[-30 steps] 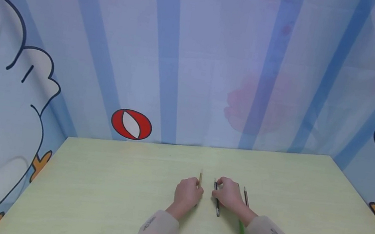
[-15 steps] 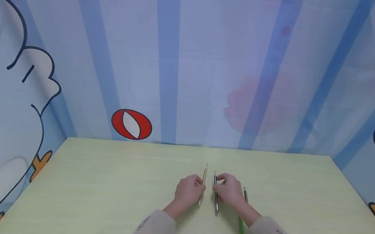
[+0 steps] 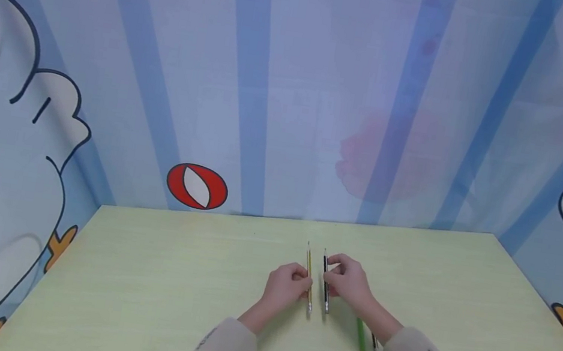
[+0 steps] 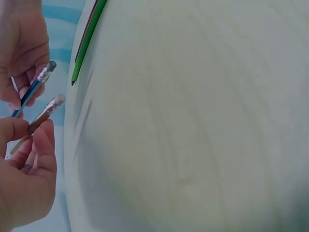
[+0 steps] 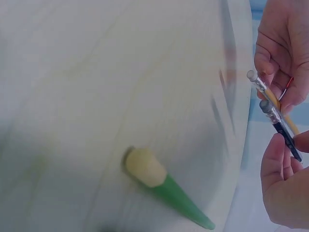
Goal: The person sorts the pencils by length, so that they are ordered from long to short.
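My left hand (image 3: 287, 286) pinches a yellow pencil (image 3: 308, 283) between thumb and fingers, its tip pointing away and its eraser end toward me. Beside it, my right hand (image 3: 349, 283) pinches a dark pencil (image 3: 325, 282) the same way, roughly parallel and a small gap apart in the head view. Both wrist views show the pencils held above the table, the yellow pencil's pale eraser (image 4: 60, 99) and the dark pencil's grey eraser (image 5: 265, 106) on metal ferrules. The fingers hide the middle of each pencil.
Under my right forearm a green pencil (image 3: 361, 339) lies on the pale yellow table (image 3: 178, 281), with a dark pencil (image 3: 375, 346) next to it, partly covered by the arm. Behind the table hangs a blue striped cartoon backdrop (image 3: 302, 112).
Both held pencils have moved a little farther up in the head view, and the yellow one has shifted right and tilted. The right forearm now uncovers the near end of the lying dark pencil.
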The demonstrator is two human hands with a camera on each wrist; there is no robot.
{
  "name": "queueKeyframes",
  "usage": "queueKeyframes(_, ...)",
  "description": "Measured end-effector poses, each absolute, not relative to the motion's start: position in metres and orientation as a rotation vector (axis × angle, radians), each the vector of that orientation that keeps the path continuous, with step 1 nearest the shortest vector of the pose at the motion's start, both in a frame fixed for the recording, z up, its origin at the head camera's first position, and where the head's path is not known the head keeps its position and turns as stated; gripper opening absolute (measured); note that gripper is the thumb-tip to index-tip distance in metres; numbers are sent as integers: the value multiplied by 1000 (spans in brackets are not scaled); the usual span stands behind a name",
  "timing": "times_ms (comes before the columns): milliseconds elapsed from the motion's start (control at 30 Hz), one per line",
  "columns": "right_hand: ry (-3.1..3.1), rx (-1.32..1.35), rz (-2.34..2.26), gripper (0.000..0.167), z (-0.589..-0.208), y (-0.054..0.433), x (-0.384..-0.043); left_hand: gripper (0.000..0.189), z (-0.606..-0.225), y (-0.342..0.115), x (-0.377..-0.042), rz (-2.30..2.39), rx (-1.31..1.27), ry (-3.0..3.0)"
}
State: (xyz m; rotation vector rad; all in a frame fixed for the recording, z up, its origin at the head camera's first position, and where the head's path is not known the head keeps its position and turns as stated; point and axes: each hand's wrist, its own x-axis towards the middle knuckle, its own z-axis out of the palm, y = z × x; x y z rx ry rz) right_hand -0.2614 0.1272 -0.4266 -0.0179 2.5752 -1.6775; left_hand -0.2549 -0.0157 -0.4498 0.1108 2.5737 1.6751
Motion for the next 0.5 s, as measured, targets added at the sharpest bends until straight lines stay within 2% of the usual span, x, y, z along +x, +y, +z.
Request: queueKeyframes(500, 2483, -10, -1676, 31, -433, 138, -252, 13, -455, -5, -244, 1669, 230, 2513)
